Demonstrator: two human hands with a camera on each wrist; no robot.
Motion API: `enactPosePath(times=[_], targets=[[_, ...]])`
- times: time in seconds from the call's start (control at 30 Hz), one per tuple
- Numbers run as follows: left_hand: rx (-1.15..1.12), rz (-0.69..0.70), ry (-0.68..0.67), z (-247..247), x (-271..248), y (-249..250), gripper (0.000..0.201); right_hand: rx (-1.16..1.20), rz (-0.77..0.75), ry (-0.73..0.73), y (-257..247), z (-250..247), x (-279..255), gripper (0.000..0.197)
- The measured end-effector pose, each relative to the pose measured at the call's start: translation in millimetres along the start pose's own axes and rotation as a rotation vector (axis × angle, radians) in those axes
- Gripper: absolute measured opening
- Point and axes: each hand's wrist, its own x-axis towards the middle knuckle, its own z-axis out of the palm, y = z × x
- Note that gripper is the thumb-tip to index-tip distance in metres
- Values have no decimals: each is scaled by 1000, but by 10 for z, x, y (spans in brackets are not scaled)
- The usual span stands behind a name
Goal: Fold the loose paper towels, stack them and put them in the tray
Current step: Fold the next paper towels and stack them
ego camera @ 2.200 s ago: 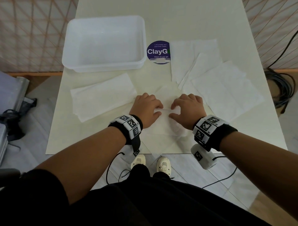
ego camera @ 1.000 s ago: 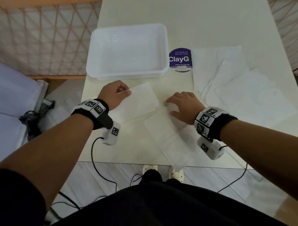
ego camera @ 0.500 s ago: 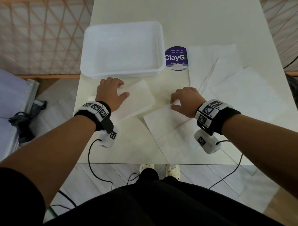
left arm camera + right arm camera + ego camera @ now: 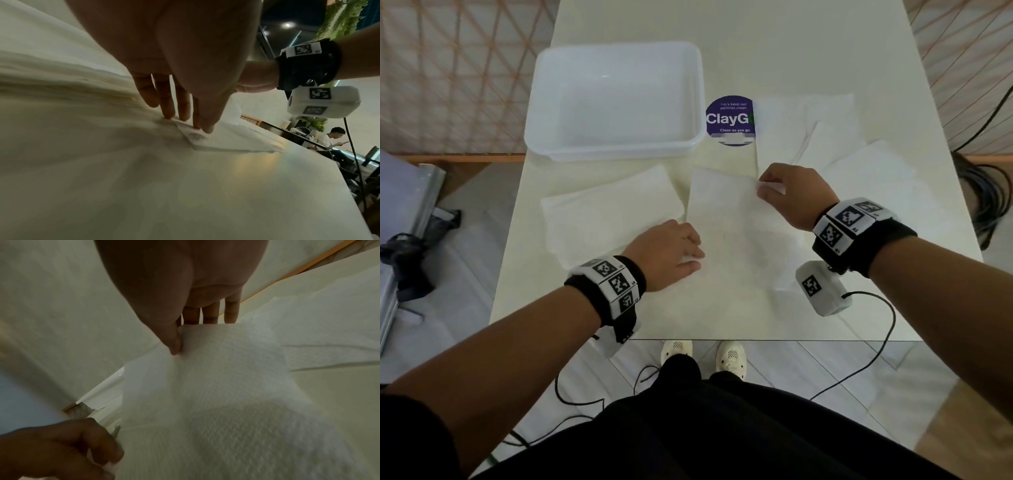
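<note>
Right hand (image 4: 796, 195): thumb and fingers pinch the far right corner of the sheet (image 4: 732, 233); in the right wrist view the thumb (image 4: 174, 344) presses the paper against the fingers behind it, and the corner is lifted off the table (image 4: 599, 308).
Left hand (image 4: 667, 253): lies on the sheet's left edge; in the left wrist view the fingers (image 4: 168, 104) are straight and close together, tips pressing the paper down.
Sheet: spread between the two hands, its near part flat on the table.
Folded stack (image 4: 609, 212): just left of the left fingers, flat on the table, its near corner beside the left hand.
Loose towels (image 4: 859, 171): overlapping, just beyond and right of the right fingers.
Tray (image 4: 616, 102): well beyond the left fingers, past the stack; nothing lies in it.
Sticker (image 4: 729, 120): round, purple, just beyond the right fingers, between tray and loose towels, partly under a towel.
</note>
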Motion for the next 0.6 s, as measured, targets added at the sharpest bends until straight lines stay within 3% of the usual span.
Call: enactPosePath(times=[0.17, 0.33, 0.47, 0.6], targets=[[40, -38, 17, 0, -3, 42, 16, -46, -102, 2, 58, 7, -101, 22], [83, -77, 21, 37, -38, 83, 17, -144, -252, 90, 24, 119, -288, 48], [65, -122, 39, 42, -51, 106, 24, -296, -371, -74, 67, 252, -458, 47], [-12, -168, 149, 39, 13, 129, 36, -381, -264, -172, 179, 370, -562, 60]])
